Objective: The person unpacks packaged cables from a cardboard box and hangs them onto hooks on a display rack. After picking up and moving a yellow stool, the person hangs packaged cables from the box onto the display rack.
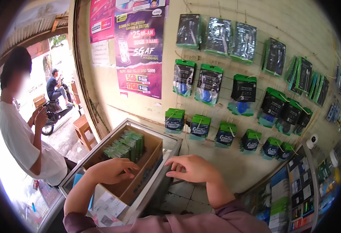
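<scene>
At the counter (173,143), two bare hands by an open cardboard box (150,173).
The left hand (113,171) hovers over the box, fingers loosely bent and slightly apart, gripping nothing; the right hand (194,168) hangs beyond the box's right side, thumb and fingers apart, also without a hold. Green packets (125,144) sit bunched at the box's far end, clear of both hands.
</scene>
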The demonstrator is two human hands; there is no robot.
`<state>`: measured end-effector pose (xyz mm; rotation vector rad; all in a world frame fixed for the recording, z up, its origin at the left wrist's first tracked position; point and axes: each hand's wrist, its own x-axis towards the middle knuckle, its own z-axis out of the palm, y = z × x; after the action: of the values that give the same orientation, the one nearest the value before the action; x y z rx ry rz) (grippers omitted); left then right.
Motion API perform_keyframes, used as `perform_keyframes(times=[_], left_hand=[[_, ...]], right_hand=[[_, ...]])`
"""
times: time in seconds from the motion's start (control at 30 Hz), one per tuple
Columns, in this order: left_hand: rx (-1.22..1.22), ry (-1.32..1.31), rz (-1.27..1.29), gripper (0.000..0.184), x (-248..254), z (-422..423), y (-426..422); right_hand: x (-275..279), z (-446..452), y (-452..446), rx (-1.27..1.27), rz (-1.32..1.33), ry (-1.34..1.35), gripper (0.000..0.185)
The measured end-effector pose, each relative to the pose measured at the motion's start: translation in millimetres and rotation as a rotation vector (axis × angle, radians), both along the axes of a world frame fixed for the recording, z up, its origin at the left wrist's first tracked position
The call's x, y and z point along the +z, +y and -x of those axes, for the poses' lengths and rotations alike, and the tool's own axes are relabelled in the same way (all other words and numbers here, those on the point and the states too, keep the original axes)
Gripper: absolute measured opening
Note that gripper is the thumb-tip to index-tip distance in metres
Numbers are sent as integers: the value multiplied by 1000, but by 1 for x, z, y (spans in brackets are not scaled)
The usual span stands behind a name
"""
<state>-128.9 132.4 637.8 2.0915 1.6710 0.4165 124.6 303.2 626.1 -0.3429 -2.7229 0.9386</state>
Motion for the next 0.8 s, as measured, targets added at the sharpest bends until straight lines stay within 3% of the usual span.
perform_keyframes(times=[0.13, 0.2, 0.33, 0.47, 0.67, 0.8], left_hand=[[40, 40, -61, 28, -39, 65, 1], [206, 72, -76, 25, -52, 87, 2], [399, 157, -404, 36, -92, 126, 13], [426, 348, -347, 47, -107, 145, 21], [541, 272, -174, 45, -110, 148, 15], [490, 373, -240, 48, -124, 153, 11]], right_hand=[[-40, 73, -5, -79, 11, -51, 36], [-59, 104, -5, -161, -5, -18, 33], [-92, 160, -5, -201, -51, 102, 27], [-112, 209, -15, -139, -75, 151, 28], [-127, 250, -45, -5, -373, 81, 35], [-130, 255, -53, -7, -355, 101, 27]])
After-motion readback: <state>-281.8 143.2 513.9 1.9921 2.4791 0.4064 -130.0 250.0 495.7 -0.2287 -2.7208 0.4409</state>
